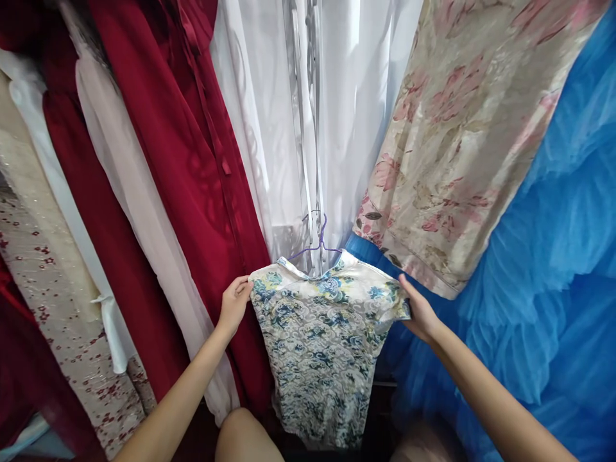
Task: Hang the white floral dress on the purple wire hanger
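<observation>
A short-sleeved floral dress (322,346), white with blue, green and yellow flowers, hangs on a thin purple hanger (321,242) in front of me. My left hand (235,300) pinches its shoulder edge on the left side. On the other side, my right hand (418,308) grips the sleeve end, with the thumb in front and the other fingers mostly hidden. The neckline lies spread between my hands. Below, the garment's lower end drops near my knees, where it is dark.
White fabric (356,115) with long ribbons hangs behind the hanger. Dark red dresses (187,179) and pale gowns hang at the left. To the right are a beige dress with pink flowers (452,154) and a ruffled blue tulle gown (539,308). My knee (248,439) shows below.
</observation>
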The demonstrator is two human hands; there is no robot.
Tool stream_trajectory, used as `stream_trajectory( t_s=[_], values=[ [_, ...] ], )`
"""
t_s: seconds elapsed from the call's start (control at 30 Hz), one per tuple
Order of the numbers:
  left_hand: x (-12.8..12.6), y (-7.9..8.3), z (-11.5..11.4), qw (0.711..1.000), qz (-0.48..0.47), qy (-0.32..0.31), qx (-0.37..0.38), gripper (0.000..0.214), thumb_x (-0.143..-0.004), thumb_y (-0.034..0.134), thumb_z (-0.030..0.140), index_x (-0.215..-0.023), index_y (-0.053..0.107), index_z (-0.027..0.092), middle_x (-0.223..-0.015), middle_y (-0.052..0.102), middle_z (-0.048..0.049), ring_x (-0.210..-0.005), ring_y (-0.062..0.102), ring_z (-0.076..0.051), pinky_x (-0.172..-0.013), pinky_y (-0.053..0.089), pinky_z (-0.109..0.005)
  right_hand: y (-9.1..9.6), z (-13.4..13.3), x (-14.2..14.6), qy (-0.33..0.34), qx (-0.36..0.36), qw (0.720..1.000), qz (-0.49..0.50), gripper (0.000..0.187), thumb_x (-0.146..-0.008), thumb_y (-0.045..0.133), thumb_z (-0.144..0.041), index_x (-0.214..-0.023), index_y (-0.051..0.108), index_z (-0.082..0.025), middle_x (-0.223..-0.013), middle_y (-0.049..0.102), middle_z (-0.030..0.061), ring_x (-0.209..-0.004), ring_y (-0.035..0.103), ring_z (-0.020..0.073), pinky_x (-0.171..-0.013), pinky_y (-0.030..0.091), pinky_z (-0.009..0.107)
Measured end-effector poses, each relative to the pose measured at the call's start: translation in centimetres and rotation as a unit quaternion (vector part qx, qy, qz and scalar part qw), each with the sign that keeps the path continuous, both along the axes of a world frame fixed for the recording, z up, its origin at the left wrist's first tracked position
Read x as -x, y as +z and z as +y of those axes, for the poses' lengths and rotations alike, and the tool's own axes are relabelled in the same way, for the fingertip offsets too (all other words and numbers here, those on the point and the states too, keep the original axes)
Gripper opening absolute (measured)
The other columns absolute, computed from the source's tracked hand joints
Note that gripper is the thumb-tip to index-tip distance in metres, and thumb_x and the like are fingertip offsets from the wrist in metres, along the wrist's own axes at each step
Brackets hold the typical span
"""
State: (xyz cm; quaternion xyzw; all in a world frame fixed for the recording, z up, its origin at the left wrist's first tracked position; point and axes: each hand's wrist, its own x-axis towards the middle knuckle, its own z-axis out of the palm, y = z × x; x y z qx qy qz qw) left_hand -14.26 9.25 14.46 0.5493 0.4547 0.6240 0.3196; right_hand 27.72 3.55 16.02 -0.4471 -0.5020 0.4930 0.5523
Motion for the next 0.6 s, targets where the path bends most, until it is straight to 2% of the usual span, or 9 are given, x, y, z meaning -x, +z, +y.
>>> stream_trajectory(
  t_s=[0.1, 0.2, 0.3, 0.4, 0.5, 0.6],
  values=[
    [-0.9, 0.8, -0.4, 0.997, -0.013, 0.065, -0.051, 0.043, -0.081, 0.070, 0.046, -0.112, 0.064, 0.016, -0.106, 0.071, -0.0098, -0.102, 0.067, -0.024, -0.094, 0.053, -0.039, 0.4, -0.7, -0.4, 0.021, -0.004, 0.999, 0.035, 0.051, -0.082, 0.065, -0.064, -0.101, 0.072, -0.017, -0.085, 0.078, 0.0088, -0.085, 0.074, 0.0306, -0.074, 0.060, 0.039],
    [-2.2, 2.5, -1.1, 0.989, 0.034, 0.081, -0.116, 0.043, -0.086, 0.066, 0.041, -0.123, 0.061, 0.020, -0.125, 0.065, -0.0105, -0.118, 0.061, -0.026, -0.105, 0.048, -0.042, 1.6, -1.0, 0.4, -0.036, -0.021, 0.995, 0.089, 0.046, -0.082, 0.067, -0.060, -0.102, 0.070, -0.019, -0.086, 0.078, 0.0079, -0.083, 0.075, 0.0295, -0.070, 0.061, 0.037],
    [-3.5, 4.4, -2.4, 0.968, 0.161, 0.094, -0.170, 0.044, -0.090, 0.062, 0.036, -0.132, 0.057, 0.026, -0.142, 0.051, -0.0095, -0.134, 0.049, -0.027, -0.112, 0.043, -0.045, 2.9, -1.1, 0.9, -0.090, -0.047, 0.987, 0.128, 0.046, -0.082, 0.067, -0.059, -0.107, 0.068, -0.021, -0.085, 0.078, 0.0076, -0.081, 0.075, 0.0295, -0.068, 0.063, 0.038],
    [-4.7, 5.9, -3.8, 0.922, 0.300, 0.131, -0.208, 0.053, -0.091, 0.061, 0.029, -0.142, 0.049, 0.031, -0.154, 0.038, -0.0084, -0.145, 0.035, -0.029, -0.121, 0.030, -0.051, 3.2, -2.5, 0.8, -0.129, -0.059, 0.981, 0.131, 0.049, -0.083, 0.064, -0.062, -0.111, 0.068, -0.021, -0.085, 0.078, 0.0081, -0.080, 0.075, 0.0304, -0.068, 0.063, 0.040],
    [-5.7, 6.3, -4.8, 0.881, 0.390, 0.125, -0.234, 0.073, -0.088, 0.061, 0.022, -0.154, 0.031, 0.033, -0.160, 0.028, -0.0084, -0.149, 0.026, -0.031, -0.122, 0.023, -0.056, 1.7, -6.0, 1.0, -0.155, -0.042, 0.981, 0.107, 0.051, -0.084, 0.062, -0.064, -0.112, 0.072, -0.022, -0.086, 0.078, 0.0088, -0.085, 0.074, 0.0332, -0.074, 0.063, 0.042],
    [-6.4, 4.8, -4.9, 0.839, 0.466, 0.068, -0.272, 0.088, -0.081, 0.063, 0.014, -0.156, 0.023, 0.034, -0.156, 0.036, -0.0102, -0.145, 0.033, -0.034, -0.122, 0.019, -0.059, -1.3, -10.7, 2.5, -0.146, -0.028, 0.989, 0.010, 0.053, -0.079, 0.064, -0.069, -0.097, 0.079, -0.023, -0.085, 0.078, 0.0106, -0.088, 0.072, 0.0379, -0.079, 0.061, 0.046]
  ],
)
